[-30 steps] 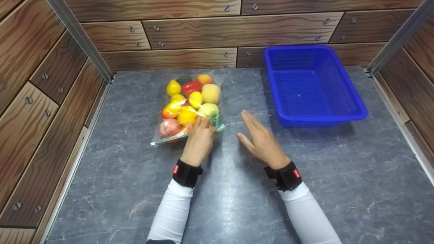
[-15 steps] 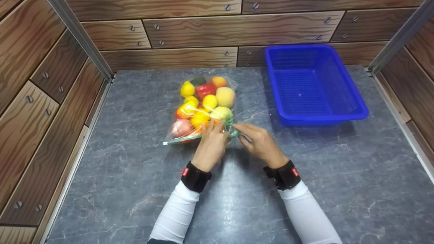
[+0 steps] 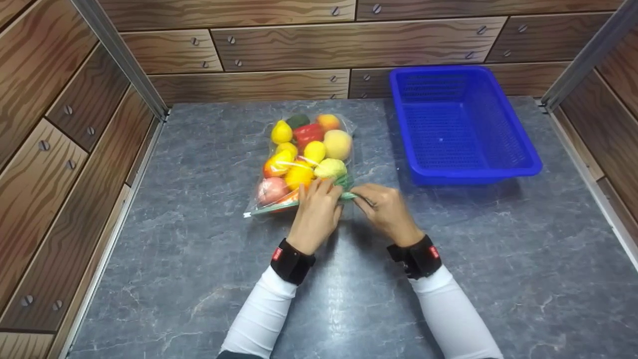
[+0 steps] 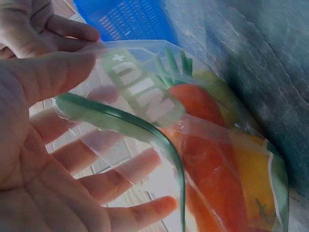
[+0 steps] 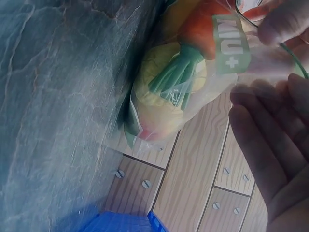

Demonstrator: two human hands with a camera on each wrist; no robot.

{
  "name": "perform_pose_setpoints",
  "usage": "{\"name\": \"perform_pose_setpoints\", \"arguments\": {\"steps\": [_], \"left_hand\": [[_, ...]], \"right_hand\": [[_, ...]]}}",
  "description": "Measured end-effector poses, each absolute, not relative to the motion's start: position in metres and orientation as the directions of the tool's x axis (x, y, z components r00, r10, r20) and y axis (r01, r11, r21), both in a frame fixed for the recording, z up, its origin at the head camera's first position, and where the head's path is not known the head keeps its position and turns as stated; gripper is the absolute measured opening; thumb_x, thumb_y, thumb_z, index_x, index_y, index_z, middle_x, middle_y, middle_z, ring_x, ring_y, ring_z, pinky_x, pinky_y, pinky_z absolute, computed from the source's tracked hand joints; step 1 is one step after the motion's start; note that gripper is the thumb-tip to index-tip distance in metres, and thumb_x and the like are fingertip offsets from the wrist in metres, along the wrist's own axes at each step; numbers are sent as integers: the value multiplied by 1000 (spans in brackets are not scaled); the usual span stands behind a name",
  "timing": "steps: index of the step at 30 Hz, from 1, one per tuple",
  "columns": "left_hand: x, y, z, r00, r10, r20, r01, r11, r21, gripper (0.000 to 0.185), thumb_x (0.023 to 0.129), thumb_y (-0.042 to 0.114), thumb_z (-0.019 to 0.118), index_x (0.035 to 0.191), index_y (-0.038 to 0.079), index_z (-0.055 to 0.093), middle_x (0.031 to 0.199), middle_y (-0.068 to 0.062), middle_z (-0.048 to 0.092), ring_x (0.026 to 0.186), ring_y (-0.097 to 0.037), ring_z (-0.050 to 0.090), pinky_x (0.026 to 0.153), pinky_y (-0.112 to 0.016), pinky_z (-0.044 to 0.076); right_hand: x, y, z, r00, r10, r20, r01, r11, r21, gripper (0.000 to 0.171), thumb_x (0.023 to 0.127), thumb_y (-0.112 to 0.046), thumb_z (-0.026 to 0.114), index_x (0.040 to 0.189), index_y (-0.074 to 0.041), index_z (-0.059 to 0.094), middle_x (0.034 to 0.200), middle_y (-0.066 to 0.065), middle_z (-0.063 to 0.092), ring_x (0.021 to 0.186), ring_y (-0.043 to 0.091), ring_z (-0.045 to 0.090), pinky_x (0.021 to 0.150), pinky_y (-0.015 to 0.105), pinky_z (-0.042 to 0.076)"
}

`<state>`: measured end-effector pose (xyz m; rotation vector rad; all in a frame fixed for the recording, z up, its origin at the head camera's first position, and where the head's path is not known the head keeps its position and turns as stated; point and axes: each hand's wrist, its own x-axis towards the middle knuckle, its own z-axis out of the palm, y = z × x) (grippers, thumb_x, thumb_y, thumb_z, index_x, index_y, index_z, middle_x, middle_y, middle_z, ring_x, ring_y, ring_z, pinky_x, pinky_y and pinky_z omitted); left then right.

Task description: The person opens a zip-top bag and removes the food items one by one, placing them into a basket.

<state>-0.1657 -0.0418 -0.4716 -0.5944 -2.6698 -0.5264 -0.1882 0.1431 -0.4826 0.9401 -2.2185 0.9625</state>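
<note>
While both hands' fingers [image 3: 324, 188] pinch its green zip edge, clear bag [image 3: 304, 159], packed with colourful fruit.

The left hand [image 4: 43, 159] fills the lower left, palm up, and its fingers [image 4: 120, 176] lie behind the clear plastic bag [image 4: 159, 121], seen through it, while the thumb presses on the front. A green zip strip [image 4: 120, 121] curves along the mouth of the bag. Inside are an orange carrot [image 4: 203, 145] and something yellow. The right hand [image 4: 34, 29] pinches the bag at the upper left. Behind is a blue basket [image 4: 130, 19], and the grey tabletop [image 4: 260, 63] fills the right side.
</note>
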Motion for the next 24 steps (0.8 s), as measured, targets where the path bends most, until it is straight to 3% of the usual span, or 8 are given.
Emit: {"name": "perform_pose_setpoints", "arguments": {"steps": [5, 9, 12, 18, 24], "left_hand": [[-171, -46, -475, -819, 316, 479, 467, 852, 236, 28, 84, 7, 79, 110, 8, 69, 120, -10, 67, 109, -33, 61, 90, -47, 45], [-177, -51, -478, -798, 313, 515, 490, 835, 252, 28, 80, 1, 79, 104, 10, 68, 116, -12, 65, 104, -33, 60, 84, -43, 46], [-180, -53, -480, -794, 319, 517, 504, 821, 267, 34, 77, -4, 79, 105, 12, 68, 119, -15, 62, 106, -34, 58, 87, -44, 48], [-182, -55, -481, -784, 338, 521, 528, 804, 273, 58, 73, -16, 70, 124, 10, 65, 133, -21, 55, 114, -39, 54, 102, -45, 48], [-181, -60, -475, -771, 319, 551, 554, 763, 334, 65, 75, -23, 63, 133, 6, 63, 135, -20, 55, 119, -38, 54, 97, -45, 55]], "right_hand": [[-188, 144, -481, -644, -319, 696, -728, 535, -429, 10, 84, 4, 79, 93, 1, 77, 84, 14, 75, 72, 28, 73, 67, 40, 63], [-189, 145, -481, -652, -264, 711, -707, 551, -444, 8, 85, 5, 78, 92, 2, 77, 82, 14, 75, 69, 27, 71, 64, 40, 62], [-189, 145, -481, -649, -215, 730, -697, 552, -458, 8, 84, 7, 78, 92, 3, 77, 81, 13, 74, 67, 25, 70, 61, 40, 61], [-190, 147, -480, -653, -97, 751, -653, 576, -493, 6, 85, 6, 77, 90, 3, 77, 83, 14, 75, 68, 27, 71, 61, 41, 60], [-193, 151, -478, -659, 32, 751, -591, 596, -544, 5, 85, 8, 75, 89, 5, 77, 83, 17, 76, 70, 32, 72, 65, 45, 61]]}}
